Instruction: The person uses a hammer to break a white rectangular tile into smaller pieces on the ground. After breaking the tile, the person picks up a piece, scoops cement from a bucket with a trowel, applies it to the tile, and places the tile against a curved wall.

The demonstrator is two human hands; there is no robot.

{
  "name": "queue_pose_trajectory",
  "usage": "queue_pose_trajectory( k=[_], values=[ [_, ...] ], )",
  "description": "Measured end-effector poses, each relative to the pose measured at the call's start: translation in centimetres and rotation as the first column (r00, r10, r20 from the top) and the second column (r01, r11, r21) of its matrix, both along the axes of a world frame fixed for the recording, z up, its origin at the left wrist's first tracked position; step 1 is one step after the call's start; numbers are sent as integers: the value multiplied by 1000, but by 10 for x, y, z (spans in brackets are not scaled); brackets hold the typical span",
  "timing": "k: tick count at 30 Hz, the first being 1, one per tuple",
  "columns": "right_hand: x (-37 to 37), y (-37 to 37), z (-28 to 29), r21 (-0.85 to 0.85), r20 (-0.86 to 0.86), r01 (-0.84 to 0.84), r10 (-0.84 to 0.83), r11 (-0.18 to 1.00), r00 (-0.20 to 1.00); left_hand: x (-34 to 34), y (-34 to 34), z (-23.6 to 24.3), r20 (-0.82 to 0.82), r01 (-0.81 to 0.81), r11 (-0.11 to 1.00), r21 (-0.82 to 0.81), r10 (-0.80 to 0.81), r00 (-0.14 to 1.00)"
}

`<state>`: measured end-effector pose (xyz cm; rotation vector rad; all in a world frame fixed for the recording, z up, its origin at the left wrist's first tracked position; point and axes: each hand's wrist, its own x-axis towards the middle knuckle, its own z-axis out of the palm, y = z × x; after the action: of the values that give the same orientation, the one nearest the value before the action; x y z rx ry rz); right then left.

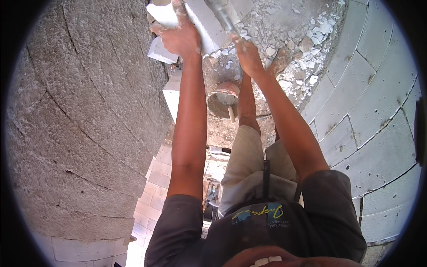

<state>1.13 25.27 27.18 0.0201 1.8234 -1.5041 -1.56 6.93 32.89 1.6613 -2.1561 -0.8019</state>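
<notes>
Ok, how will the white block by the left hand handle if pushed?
Probably stiff: the white block beside the left hand has straight edges. Those edges may chip, judging by the pale rubble nearby. Its flat face makes rolling unlikely.

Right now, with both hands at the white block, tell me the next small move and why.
Probably a short, careful stroke with the metal tool: the right hand grips it by the white block, and the left hand lies on that block, seemingly steadying it.
</notes>
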Motion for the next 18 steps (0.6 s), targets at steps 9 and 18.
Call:
queue_pose_trajectory(
  k=[9, 18],
  values=[
    [-9, -5, -19, -114, -34, 49, -53, 992, 998, 2, 3, -3, 82, -30, 999, -34, 33, 996],
    [-13, -4, -30, -46, -50, 131, -133, 990, 990, 5, -4, -7, 175, -5, 1000, -22, 9, 985]
  ],
)
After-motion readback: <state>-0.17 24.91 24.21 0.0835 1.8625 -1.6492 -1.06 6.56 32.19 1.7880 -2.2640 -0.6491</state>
